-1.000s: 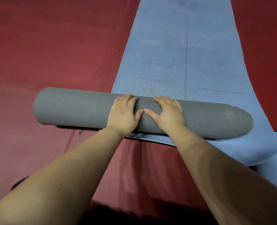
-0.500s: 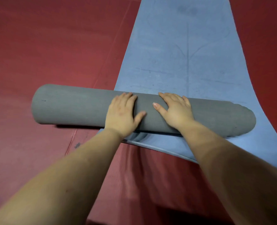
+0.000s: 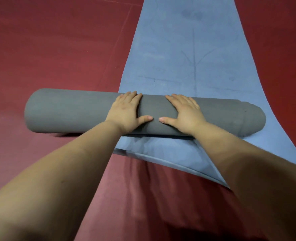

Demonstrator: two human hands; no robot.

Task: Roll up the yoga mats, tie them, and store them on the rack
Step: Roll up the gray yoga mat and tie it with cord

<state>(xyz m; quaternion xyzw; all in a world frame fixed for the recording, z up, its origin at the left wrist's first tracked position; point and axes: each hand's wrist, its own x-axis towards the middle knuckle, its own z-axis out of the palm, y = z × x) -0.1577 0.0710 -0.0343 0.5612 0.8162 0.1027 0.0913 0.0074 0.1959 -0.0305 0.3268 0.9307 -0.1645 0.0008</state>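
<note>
Grey mat roll (image 3: 70, 111) is the landmark: fully rolled up, lying crosswise on the red floor (image 3: 48, 49), its right part resting across a blue mat (image 3: 192, 54). Roll's right end looks telescoped, inner layers poking out a bit, so not a tidy roll.

My left hand (image 3: 126, 113) lies flat on top of the roll near its middle, fingers straight and close together, thumb out. My right hand (image 3: 183, 113) sits just right of it, same pose, palm down, thumb tips nearly meeting. Both pressing, neither gripping.

Progress, my guess: grey mat rolling done or nearly done. No tie or strap visible on the roll, so tying is left. Blue mat under the roll lies flat, unrolled, running away beyond it, near edge lifted off the floor. Rack not in view; storing not started.
</note>
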